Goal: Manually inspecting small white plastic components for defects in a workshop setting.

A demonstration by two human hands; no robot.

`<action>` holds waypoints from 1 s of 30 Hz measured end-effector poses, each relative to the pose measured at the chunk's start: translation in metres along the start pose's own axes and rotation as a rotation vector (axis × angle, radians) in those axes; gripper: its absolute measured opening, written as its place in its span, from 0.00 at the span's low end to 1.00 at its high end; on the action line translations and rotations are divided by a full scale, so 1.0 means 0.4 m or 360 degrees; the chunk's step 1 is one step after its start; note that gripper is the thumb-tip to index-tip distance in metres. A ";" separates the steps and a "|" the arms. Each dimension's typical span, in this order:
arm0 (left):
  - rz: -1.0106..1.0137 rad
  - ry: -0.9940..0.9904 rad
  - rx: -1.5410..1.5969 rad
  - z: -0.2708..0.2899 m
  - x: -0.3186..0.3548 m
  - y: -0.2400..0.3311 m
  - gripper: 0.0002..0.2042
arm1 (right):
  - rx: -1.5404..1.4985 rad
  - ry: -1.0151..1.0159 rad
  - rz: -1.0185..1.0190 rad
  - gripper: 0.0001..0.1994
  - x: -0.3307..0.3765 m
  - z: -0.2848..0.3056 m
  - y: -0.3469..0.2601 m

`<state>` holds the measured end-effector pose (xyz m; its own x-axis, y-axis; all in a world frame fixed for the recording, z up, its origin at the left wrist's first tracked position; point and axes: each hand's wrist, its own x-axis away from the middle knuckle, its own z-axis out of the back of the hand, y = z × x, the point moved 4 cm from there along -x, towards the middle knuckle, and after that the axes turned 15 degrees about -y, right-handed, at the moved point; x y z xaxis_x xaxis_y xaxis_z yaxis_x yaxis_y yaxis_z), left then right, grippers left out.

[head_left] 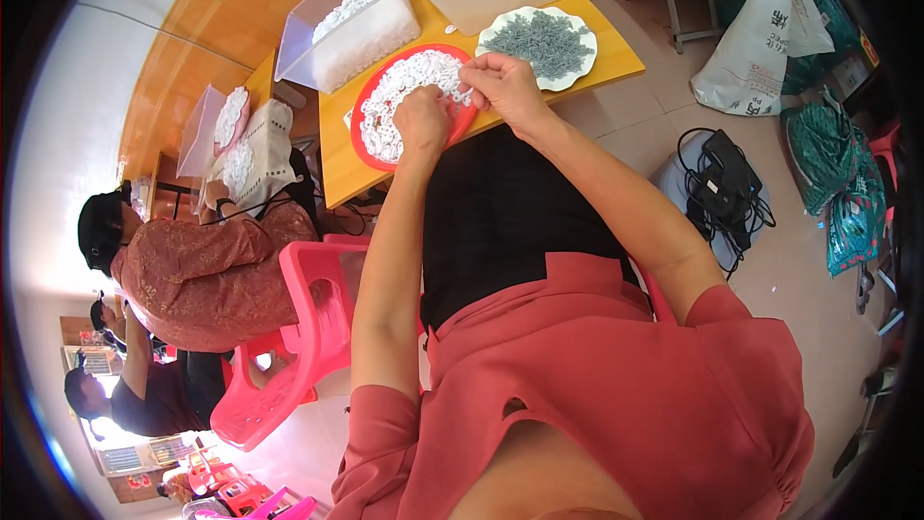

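A round red plate point(362, 143) full of small white plastic pieces point(397, 87) lies in front of me on a yellow table. Over its near right part my left hand point(423, 120) is closed, fingers curled down among the pieces; what they hold is hidden. Just to its right, my right hand point(508, 91) pinches thumb and forefinger together above the plate's right rim. Whatever is in that pinch is too small to name. Right of the red plate stands a white scalloped plate point(589, 41) heaped with small grey pieces point(539, 46), apart from both hands.
Two clear plastic bins point(337, 53) point(481, 2) with white pieces stand behind the plates. The table's edge point(630, 63) runs close on the right. At left, another person point(212, 270) sits by a pink chair point(322, 327). Black cables point(717, 183) and sacks point(756, 48) lie right.
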<state>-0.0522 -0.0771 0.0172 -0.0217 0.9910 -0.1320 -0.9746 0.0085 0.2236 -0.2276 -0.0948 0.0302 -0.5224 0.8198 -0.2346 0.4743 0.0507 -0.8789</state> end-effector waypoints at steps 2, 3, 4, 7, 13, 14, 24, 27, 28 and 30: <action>0.0012 -0.0086 -0.0116 -0.009 -0.009 0.010 0.06 | 0.0030 -0.0003 -0.0018 0.06 0.006 -0.003 0.000; 0.0014 -0.0080 -0.0119 -0.009 -0.012 0.011 0.06 | 0.0049 -0.0014 -0.0015 0.06 0.007 -0.004 0.003; -0.0065 -0.0034 -0.0114 -0.009 -0.012 0.019 0.06 | 0.0069 -0.0026 -0.0013 0.06 0.008 -0.006 0.006; -0.0107 -0.0033 -0.0131 0.001 -0.016 0.016 0.07 | 0.0084 -0.0080 -0.0044 0.07 0.014 -0.017 0.022; -0.0113 -0.0282 0.0074 0.026 -0.027 0.001 0.09 | 0.0104 -0.0046 -0.0071 0.07 0.014 -0.015 0.042; -0.0109 -0.0260 0.0023 0.028 -0.028 0.005 0.09 | 0.0105 -0.0047 -0.0069 0.07 0.012 -0.016 0.045; -0.0590 -0.0231 -0.0426 0.009 -0.033 0.015 0.05 | 0.0074 -0.0001 -0.0100 0.08 0.009 0.001 0.044; -0.0670 -0.0283 -0.0372 0.015 -0.024 0.016 0.05 | 0.0083 -0.0001 -0.0080 0.08 0.010 0.006 0.051; -0.0676 -0.0284 -0.0375 0.021 -0.023 0.018 0.05 | 0.0092 -0.0008 -0.0082 0.07 0.011 0.005 0.053; -0.0384 -0.0434 -0.0286 0.027 -0.032 0.005 0.06 | 0.0126 0.0006 -0.0101 0.07 0.016 0.004 0.055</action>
<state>-0.0515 -0.0882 0.0300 0.2486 0.9627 0.1063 -0.9685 0.2455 0.0417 -0.2217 -0.0892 0.0088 -0.5470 0.8184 -0.1758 0.3827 0.0578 -0.9221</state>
